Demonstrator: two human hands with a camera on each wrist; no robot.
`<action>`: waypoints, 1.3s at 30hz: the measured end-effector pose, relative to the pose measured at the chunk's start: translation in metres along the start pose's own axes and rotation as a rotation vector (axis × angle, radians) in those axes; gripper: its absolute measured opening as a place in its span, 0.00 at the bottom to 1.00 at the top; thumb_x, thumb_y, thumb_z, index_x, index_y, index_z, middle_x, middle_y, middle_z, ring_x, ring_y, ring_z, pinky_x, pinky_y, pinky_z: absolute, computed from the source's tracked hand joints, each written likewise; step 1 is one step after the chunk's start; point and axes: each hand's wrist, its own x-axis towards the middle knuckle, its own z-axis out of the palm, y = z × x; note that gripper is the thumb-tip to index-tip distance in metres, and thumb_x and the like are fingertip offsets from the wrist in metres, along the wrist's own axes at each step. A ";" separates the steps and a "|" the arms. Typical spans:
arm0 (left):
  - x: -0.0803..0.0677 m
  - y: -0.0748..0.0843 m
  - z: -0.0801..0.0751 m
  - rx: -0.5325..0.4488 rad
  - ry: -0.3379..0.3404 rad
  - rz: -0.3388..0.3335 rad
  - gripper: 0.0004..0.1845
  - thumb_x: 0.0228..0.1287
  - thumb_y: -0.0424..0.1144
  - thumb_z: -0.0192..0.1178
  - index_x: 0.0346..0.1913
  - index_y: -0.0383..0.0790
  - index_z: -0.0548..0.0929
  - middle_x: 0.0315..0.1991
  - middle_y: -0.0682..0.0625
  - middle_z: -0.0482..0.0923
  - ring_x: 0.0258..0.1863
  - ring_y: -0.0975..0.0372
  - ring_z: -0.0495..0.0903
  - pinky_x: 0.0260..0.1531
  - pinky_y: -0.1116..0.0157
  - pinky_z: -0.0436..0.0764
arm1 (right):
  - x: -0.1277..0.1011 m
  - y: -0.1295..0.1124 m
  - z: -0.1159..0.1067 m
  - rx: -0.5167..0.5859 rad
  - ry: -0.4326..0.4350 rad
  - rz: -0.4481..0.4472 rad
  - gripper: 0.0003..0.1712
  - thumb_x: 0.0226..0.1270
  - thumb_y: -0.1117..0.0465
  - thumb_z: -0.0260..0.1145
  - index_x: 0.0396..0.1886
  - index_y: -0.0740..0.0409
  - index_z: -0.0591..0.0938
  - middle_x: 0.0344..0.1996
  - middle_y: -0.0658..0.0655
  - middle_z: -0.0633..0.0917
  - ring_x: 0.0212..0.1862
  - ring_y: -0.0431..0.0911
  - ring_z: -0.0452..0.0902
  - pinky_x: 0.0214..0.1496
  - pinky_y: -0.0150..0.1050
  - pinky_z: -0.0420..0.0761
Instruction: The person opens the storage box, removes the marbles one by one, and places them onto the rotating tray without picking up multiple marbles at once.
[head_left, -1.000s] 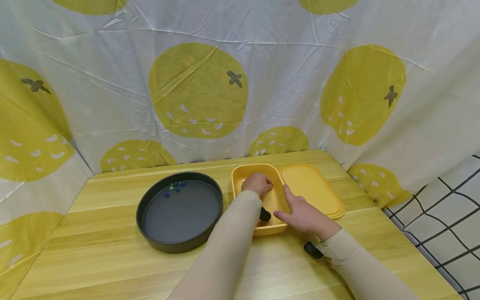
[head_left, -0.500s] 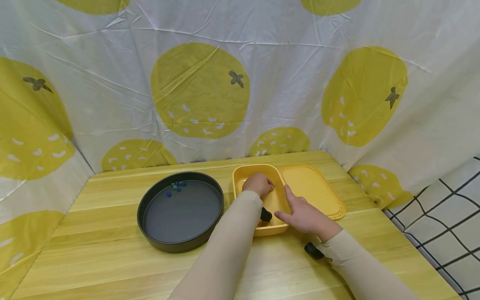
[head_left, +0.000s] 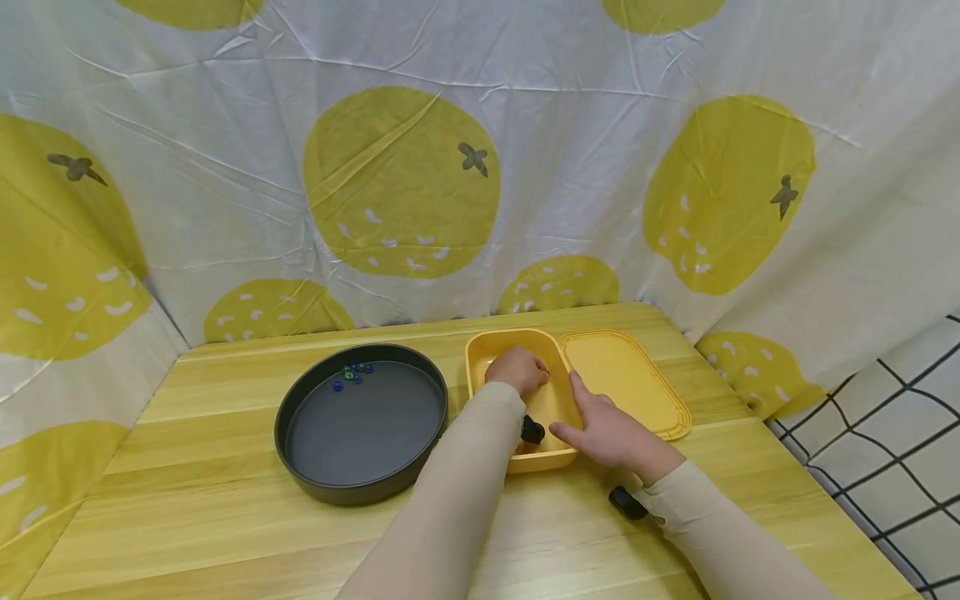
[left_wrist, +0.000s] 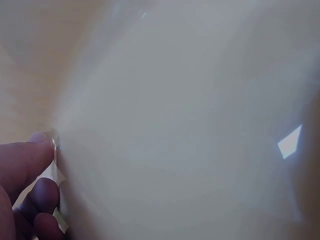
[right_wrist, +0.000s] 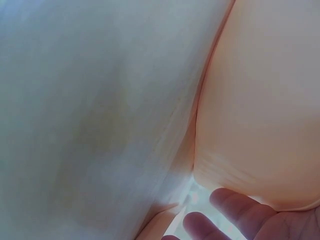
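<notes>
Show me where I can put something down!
The table is bare left of the dark pan and in front of it. Inside the pan, it's bare in front of the beads. The yellow box is crowded: left hand inside, right hand against it, lid alongside.

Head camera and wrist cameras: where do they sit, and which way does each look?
Head: on the head, looking forward and down at the table, pan, box and lid; left hand, right hand and sleeves show.
Left wrist: on that wrist, facing its hand's work: a blurry pale surface, fingers at lower left.
Right wrist: on that wrist, facing its hand's work: a grey blur beside a peach surface, fingertips at lower right.
Shared: head and left wrist both show the left hand.
</notes>
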 end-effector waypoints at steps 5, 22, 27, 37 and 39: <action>-0.002 0.001 -0.001 0.004 -0.005 0.011 0.12 0.77 0.50 0.62 0.55 0.60 0.92 0.57 0.63 0.88 0.56 0.63 0.85 0.58 0.59 0.83 | -0.001 -0.002 -0.001 0.003 -0.001 0.001 0.60 0.78 0.38 0.60 0.85 0.70 0.40 0.78 0.78 0.63 0.77 0.73 0.62 0.73 0.66 0.69; -0.003 0.002 -0.007 -0.039 0.033 0.055 0.14 0.78 0.51 0.60 0.57 0.57 0.91 0.58 0.60 0.88 0.58 0.61 0.85 0.60 0.59 0.82 | 0.000 0.001 -0.001 -0.016 0.004 0.012 0.63 0.75 0.32 0.60 0.85 0.69 0.41 0.78 0.78 0.63 0.77 0.72 0.63 0.73 0.65 0.70; -0.007 0.002 -0.018 -0.027 0.025 0.073 0.16 0.80 0.51 0.58 0.61 0.55 0.89 0.61 0.58 0.87 0.55 0.62 0.85 0.57 0.61 0.83 | 0.000 0.000 -0.001 -0.023 -0.008 0.013 0.63 0.75 0.32 0.60 0.85 0.68 0.41 0.78 0.77 0.63 0.77 0.71 0.62 0.73 0.64 0.71; -0.033 -0.015 -0.069 -0.067 0.087 0.123 0.19 0.82 0.50 0.56 0.66 0.52 0.86 0.64 0.53 0.85 0.63 0.55 0.84 0.64 0.54 0.81 | -0.001 -0.002 -0.002 -0.023 -0.020 0.023 0.60 0.77 0.37 0.61 0.85 0.68 0.40 0.78 0.77 0.63 0.77 0.72 0.61 0.73 0.66 0.69; -0.041 -0.023 -0.080 -0.087 0.097 0.139 0.19 0.82 0.50 0.56 0.67 0.51 0.85 0.65 0.52 0.84 0.65 0.53 0.82 0.66 0.52 0.80 | -0.002 -0.002 -0.002 -0.019 -0.026 0.028 0.60 0.77 0.36 0.60 0.86 0.67 0.39 0.79 0.77 0.62 0.78 0.73 0.60 0.74 0.66 0.68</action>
